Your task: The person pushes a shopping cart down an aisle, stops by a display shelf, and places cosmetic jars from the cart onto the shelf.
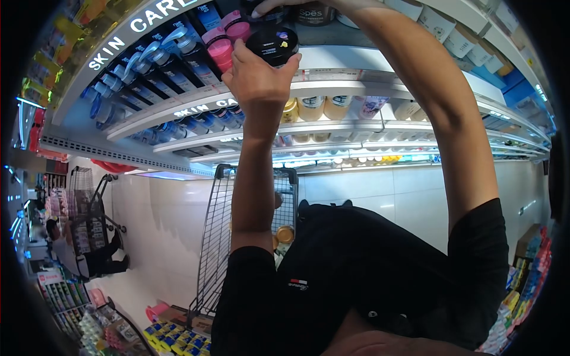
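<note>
My left hand [261, 77] is closed around the side of a round black jar [274, 43] with small coloured stickers on its flat lid. The jar is at the front of the top shelf. Behind it, at the upper edge of the view, my right hand [274, 5] reaches across, mostly cut off. Its visible finger curls over another dark jar [270, 16]. Pink-lidded jars [221, 52] stand just left of my left hand. A dark jar marked "Spēs" [313, 13] sits to the right of the hands.
Blue pump bottles [160, 56] line the shelf at left. Lower shelves hold yellow-toned jars [312, 107]. A wire shopping cart [215, 237] with gold-lidded jars [285, 234] stands beside my body. Another person [83, 255] is near a cart [86, 196] at far left.
</note>
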`<state>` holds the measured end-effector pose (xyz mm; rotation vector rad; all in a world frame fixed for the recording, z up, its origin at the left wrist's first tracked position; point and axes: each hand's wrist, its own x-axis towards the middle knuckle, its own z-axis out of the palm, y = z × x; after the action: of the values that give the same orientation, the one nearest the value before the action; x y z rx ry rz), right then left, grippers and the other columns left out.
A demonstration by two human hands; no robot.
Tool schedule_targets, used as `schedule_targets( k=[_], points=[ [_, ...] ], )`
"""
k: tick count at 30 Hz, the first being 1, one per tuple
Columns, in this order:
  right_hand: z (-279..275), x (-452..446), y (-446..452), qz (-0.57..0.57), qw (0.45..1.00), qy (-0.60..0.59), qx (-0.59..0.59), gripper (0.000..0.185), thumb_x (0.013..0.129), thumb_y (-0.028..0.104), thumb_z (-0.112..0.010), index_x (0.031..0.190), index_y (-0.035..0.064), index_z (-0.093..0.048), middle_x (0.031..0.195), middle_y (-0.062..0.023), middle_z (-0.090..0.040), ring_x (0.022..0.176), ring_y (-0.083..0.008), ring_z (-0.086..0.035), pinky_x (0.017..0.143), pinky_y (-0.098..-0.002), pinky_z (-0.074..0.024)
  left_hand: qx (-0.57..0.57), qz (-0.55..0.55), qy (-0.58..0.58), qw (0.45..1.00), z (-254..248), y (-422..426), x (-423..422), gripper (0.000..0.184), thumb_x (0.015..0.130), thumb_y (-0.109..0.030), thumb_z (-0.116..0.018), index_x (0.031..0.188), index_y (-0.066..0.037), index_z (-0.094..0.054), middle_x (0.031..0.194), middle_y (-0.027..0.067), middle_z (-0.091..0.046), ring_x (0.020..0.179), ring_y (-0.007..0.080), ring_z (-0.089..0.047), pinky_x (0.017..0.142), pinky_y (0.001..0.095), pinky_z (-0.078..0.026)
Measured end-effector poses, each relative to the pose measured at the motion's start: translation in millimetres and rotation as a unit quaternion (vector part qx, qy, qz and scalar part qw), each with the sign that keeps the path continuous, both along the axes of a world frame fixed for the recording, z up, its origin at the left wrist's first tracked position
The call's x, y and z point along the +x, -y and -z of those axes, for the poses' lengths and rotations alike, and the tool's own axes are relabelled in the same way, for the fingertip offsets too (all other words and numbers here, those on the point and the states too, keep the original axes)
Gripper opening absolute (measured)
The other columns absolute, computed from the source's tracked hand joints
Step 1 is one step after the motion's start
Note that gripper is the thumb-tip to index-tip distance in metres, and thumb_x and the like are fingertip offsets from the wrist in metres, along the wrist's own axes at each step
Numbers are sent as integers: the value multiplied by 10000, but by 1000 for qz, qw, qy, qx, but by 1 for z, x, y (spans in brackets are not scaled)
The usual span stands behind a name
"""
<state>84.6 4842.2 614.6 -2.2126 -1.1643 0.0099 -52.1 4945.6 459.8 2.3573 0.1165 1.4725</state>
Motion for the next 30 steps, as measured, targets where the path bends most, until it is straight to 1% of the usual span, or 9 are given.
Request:
schedule_targets(
  k=[4,6,7,9,22,25,27,28,30],
  points=[
    [-11,-4,6,-22,999,34,-1,556,719,431,-821,1118,55,-728,1000,-122,-719,890,-207,-644,764,-349,-518,-4,-1,1,1000,-1,0,1,951,657,-481,-870,1261,140,-477,1041,173,-619,913,295,-617,867,386,-403],
    [-14,2,1,-10,980,183,-77,510,728,378,-831,1100,45,-727,960,-100,-731,849,-192,-650,739,-337,-520,30,-4,30,999,1,-2,3,945,655,-482,-873,1252,140,-485,1029,166,-615,905,286,-613,845,378,-396],
    [-13,3,0,-11,980,182,-77,510,728,378,-831,1100,45,-727,960,-100,-731,849,-192,-650,739,-337,-520,30,-5,30,999,2,-2,3,945,655,-482,-873,1252,140,-485,1029,166,-615,905,286,-613,845,378,-396],
    [-12,6,-1,-10,987,139,-79,509,728,380,-830,1096,44,-727,949,-100,-732,840,-194,-651,736,-337,-521,74,-23,49,996,2,-3,2,937,652,-483,-874,1242,138,-497,1015,160,-612,894,280,-609,823,371,-388],
    [2,15,-6,-3,988,-124,-90,508,727,392,-822,1075,34,-726,887,-100,-734,787,-205,-657,718,-337,-524,83,-28,62,994,3,-5,3,936,652,-484,-871,1226,155,-500,977,164,-609,841,278,-604,800,359,-388],
    [-6,6,-2,5,995,-61,-85,516,713,401,-815,1059,29,-723,818,-94,-727,739,-217,-664,700,-337,-530,96,-38,66,992,3,-4,3,937,650,-484,-873,1225,155,-500,969,161,-610,840,277,-604,795,355,-391],
    [-12,1,1,22,991,53,-118,558,697,434,-811,1071,30,-724,881,-136,-729,803,-248,-671,746,-352,-532,101,-49,58,992,4,-4,3,947,647,-484,-876,1233,155,-496,971,159,-613,845,279,-609,798,358,-394],
    [-12,1,2,23,991,53,-118,558,697,434,-811,1071,30,-724,881,-136,-729,803,-248,-671,746,-352,-532,101,-48,58,992,3,-4,3,947,647,-484,-876,1233,155,-496,971,159,-613,845,279,-609,798,358,-394],
    [-10,0,2,41,980,171,-93,587,686,453,-810,1081,28,-723,965,-172,-724,874,-284,-664,801,-377,-525,78,-29,57,995,3,-4,4,947,646,-489,-877,1235,147,-497,984,158,-616,858,281,-613,806,363,-397]
  ],
)
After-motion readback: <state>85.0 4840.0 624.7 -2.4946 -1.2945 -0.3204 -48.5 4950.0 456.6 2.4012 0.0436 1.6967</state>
